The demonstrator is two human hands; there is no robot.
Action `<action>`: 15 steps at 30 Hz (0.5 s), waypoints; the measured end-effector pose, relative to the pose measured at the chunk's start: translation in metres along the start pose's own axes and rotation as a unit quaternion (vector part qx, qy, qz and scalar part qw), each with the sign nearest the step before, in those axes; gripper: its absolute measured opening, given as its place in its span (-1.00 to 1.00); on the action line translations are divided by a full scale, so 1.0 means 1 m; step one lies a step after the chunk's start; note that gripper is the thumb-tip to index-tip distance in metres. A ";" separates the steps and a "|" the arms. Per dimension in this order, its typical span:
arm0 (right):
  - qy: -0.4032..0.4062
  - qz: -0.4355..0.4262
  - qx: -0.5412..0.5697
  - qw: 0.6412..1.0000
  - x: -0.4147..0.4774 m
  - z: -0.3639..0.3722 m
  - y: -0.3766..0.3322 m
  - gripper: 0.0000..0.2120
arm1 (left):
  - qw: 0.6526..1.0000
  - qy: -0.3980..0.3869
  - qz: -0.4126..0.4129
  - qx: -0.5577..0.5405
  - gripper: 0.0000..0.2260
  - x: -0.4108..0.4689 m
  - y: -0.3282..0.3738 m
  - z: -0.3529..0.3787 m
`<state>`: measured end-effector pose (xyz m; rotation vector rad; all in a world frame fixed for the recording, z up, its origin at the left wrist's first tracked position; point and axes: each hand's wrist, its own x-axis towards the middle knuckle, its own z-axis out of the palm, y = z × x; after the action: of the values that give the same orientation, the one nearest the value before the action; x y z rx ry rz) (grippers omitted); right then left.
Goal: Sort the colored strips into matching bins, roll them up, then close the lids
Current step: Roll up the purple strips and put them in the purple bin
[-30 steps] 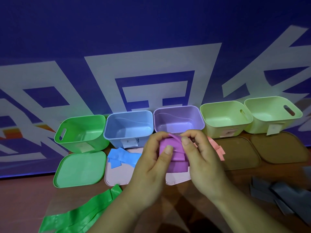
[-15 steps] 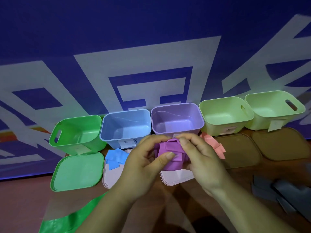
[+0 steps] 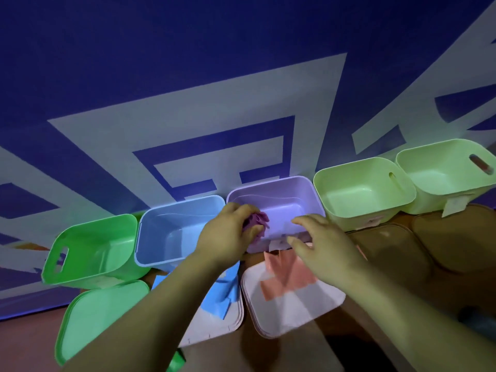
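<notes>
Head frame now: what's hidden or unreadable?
Head view:
- Purple strip: mostly hidden inside the left hand; rolled or just bunched, cannot tell.
- Blue strip: the left forearm covers most of it.
- Green strip: cut off by the bottom edge.
- Paper tag on the far right bin: too blurred to read.

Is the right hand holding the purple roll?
No, the left hand grips the purple roll at the purple bin, and the right hand holds nothing.

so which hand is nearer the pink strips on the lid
Right. The right hand is over the pink strips' far edge; the left hand is farther left, holding the purple strip at the purple bin.
</notes>
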<state>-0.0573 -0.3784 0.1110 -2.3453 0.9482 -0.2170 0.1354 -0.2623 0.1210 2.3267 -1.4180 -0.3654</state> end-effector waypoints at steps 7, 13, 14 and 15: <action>-0.016 0.034 -0.169 0.985 0.068 0.034 0.057 -0.36 | 0.987 -0.133 -0.006 0.093 -0.68 0.097 -0.028 0.069; -0.019 0.060 -0.197 0.978 0.086 0.061 0.084 -0.31 | 0.964 -0.224 0.002 0.141 -0.66 0.138 -0.046 0.122; -0.012 0.056 -0.195 0.979 0.086 0.063 0.086 -0.32 | 0.961 -0.234 0.003 0.144 -0.65 0.141 -0.049 0.128; -0.004 0.052 -0.193 0.980 0.085 0.063 0.087 -0.33 | 0.960 -0.241 0.005 0.145 -0.64 0.142 -0.051 0.133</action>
<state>-0.0231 -0.4557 0.0033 -2.6300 1.1927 0.0212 0.1854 -0.3932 -0.0238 2.5754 -1.8077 -0.8151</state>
